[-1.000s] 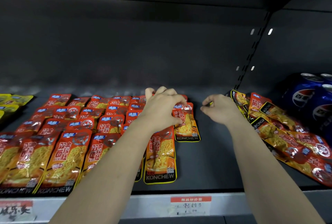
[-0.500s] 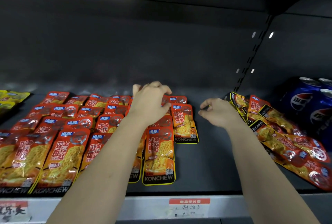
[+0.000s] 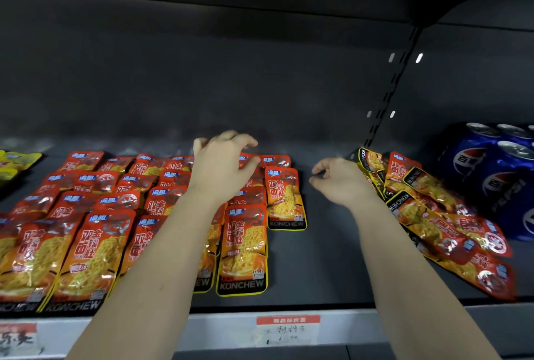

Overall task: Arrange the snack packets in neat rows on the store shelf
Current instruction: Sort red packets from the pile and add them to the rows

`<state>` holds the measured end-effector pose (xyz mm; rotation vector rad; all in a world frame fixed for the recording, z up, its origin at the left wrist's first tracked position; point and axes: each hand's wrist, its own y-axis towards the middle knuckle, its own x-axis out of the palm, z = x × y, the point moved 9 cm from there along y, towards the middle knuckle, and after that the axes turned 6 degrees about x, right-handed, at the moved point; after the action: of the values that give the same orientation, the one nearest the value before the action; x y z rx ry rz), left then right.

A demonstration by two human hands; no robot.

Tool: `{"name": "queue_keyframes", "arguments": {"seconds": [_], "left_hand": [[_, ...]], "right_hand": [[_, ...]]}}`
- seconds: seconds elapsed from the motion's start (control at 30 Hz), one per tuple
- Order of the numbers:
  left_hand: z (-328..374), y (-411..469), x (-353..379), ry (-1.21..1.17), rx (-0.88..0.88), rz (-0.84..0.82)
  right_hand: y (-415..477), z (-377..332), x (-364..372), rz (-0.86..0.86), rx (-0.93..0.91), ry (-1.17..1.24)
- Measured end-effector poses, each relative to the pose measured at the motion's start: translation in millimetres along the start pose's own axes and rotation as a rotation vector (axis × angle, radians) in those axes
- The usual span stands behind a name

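Red-and-orange snack packets [image 3: 95, 244] lie flat in overlapping rows across the left half of the dark shelf [image 3: 332, 258]. One packet [image 3: 284, 197] lies alone at the right end of the rows, and another [image 3: 244, 249] lies in front of it. My left hand [image 3: 222, 163] is over the rearmost packets with bent, spread fingers, its thumb touching a packet; nothing is visibly gripped. My right hand [image 3: 338, 180] hovers loosely curled above bare shelf. It is just left of a jumbled heap of the same packets [image 3: 433, 215].
Blue cola cans [image 3: 497, 180] stand at the far right behind the heap. Yellow packets [image 3: 14, 163] lie at the far left. A slotted upright [image 3: 396, 85] splits the back wall. A price label [image 3: 287, 330] hangs on the shelf's front edge.
My left hand has slid left and toward the back of the rows, and its fingers have spread. My right hand has barely moved.
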<state>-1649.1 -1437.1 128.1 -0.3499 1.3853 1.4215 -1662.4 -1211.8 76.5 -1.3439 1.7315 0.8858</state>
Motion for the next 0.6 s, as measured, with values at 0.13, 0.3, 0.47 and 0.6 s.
{"name": "queue_keyframes", "arguments": {"seconds": [0.13,0.3,0.47,0.6], "left_hand": [[5.6,-2.5,-16.5,-0.016,0.002,0.089],[18.2,1.4,-17.8,-0.025,0.01,0.026],[63.9,-1.5,10.8,-0.062,0.082,-0.103],[95.9,2.4,34.5,-0.081,0.121,-0.17]], "right_hand": [[1.4,-1.4,-10.9,-0.026,-0.003,0.045],[-2.5,1.3,-21.4,-0.047,-0.053,0.089],[-10.0,26.1,-46.5,-0.04,-0.065,0.137],[-17.0,53.4,-74.9,-0.001,-0.072,0.06]]}}
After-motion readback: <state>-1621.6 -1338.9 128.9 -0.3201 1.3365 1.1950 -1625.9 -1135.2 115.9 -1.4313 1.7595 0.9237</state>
